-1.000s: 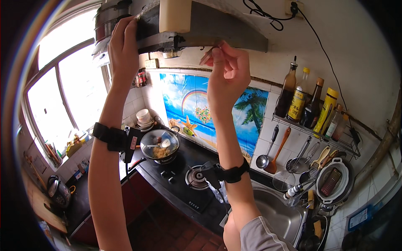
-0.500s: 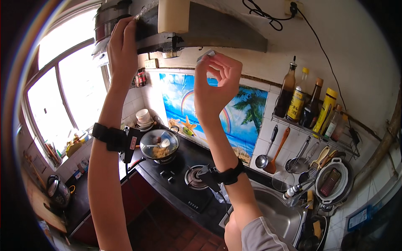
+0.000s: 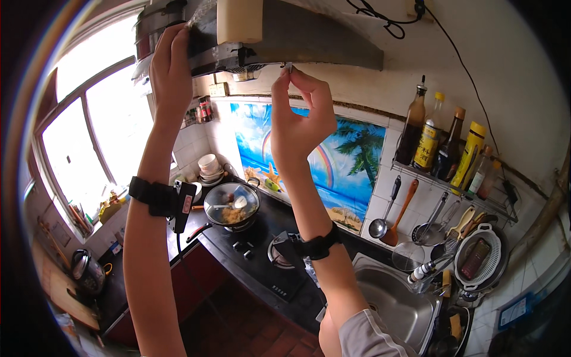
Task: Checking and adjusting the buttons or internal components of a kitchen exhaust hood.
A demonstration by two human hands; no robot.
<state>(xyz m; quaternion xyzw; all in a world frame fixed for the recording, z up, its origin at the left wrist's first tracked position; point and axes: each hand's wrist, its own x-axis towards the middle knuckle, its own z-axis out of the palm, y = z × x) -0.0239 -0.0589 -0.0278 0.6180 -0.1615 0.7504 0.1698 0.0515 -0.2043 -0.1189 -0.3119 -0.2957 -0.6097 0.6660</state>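
Raised high at the left, my left hand has its fingers bent against the left end of the dark range hood. Crinkled clear plastic shows by its fingertips; the thumb is hidden. My right hand is up under the hood's front edge, thumb and forefinger pinched on a small pale strip, which meets or nearly meets that edge. What the strip is made of I cannot tell. A cream box-shaped part hangs at the hood's front, between the hands.
Below, a glass-lidded pan with food stands on the black stove. Stacked bowls are behind it. To the right are a steel sink, hanging utensils and a rack of bottles. A window is at left.
My right hand has risen slightly and moved left, bringing the pale strip up to the hood's lower edge. Its fingers have straightened somewhat. My left hand stays at the hood's end.
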